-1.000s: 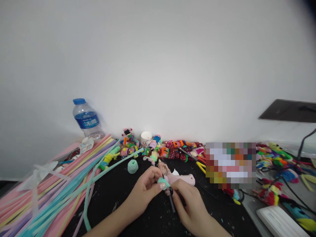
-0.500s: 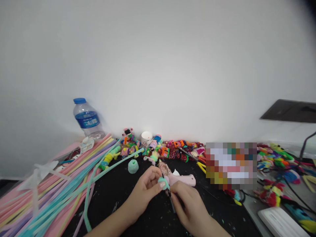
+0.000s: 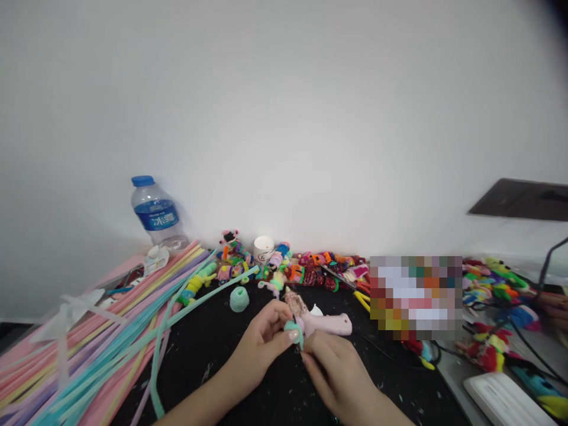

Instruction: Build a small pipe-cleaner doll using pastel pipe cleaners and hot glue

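My left hand (image 3: 270, 337) pinches a small coil of mint-green pipe cleaner (image 3: 293, 332) between thumb and fingers. Close beside it, my right hand (image 3: 332, 367) has thumb and index finger closed on the short loose end of the same pipe cleaner. Right behind the hands lies a pale pink hot glue gun (image 3: 331, 324), its stained nozzle pointing up and left. A finished mint-green coil (image 3: 239, 299) with a hole in its top stands on the black mat (image 3: 213, 337), left of the gun.
Long pastel pipe cleaners (image 3: 110, 343) fan out at left, near a water bottle (image 3: 157, 216). Several small colourful pipe-cleaner figures (image 3: 239, 260) and a paper cup (image 3: 263, 248) line the wall. Yellow-handled scissors (image 3: 361, 300), black cables (image 3: 528, 349) and a white box (image 3: 501, 399) are at right.
The dark thin rod that stuck out below the coil by my right hand no longer shows there. My right fingers now hold the coil's mint-green end, and my left hand stays in place.
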### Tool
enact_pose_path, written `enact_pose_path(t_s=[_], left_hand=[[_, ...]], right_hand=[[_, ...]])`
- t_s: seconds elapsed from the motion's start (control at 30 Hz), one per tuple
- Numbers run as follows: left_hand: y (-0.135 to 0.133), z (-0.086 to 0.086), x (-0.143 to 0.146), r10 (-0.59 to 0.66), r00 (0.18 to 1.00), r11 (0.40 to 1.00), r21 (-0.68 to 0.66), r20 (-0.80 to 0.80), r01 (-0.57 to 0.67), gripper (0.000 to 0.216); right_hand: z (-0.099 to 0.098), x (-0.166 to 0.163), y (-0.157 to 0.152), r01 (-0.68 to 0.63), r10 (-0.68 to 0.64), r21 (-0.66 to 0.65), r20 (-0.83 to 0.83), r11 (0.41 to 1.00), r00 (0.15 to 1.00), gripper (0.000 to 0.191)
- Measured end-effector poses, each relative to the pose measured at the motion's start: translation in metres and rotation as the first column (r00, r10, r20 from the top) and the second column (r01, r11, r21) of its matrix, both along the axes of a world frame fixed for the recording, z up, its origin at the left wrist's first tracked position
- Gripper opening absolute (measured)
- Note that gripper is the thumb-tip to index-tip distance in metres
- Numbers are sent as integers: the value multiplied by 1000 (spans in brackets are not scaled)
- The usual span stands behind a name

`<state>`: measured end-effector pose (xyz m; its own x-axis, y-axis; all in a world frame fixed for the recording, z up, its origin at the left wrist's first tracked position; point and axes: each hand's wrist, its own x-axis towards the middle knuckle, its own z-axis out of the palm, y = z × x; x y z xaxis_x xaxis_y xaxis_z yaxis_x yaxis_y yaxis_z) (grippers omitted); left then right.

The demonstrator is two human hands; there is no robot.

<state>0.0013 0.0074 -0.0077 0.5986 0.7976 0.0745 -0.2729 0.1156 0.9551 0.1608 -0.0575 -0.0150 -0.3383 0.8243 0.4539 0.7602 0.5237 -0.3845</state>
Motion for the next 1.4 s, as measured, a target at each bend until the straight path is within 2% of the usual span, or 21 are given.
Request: enact_pose_path(t_s=[0.5, 1.4], left_hand=[[1, -6, 1, 7, 1000, 1000, 16, 1, -7, 12], [0, 0, 0, 33, 999, 999, 31, -43, -31, 10]], right_hand=[[1, 0, 1, -8, 8, 30, 11, 1000, 1000, 18], [1, 1, 1, -11, 11, 18, 10, 1000, 1000, 17]])
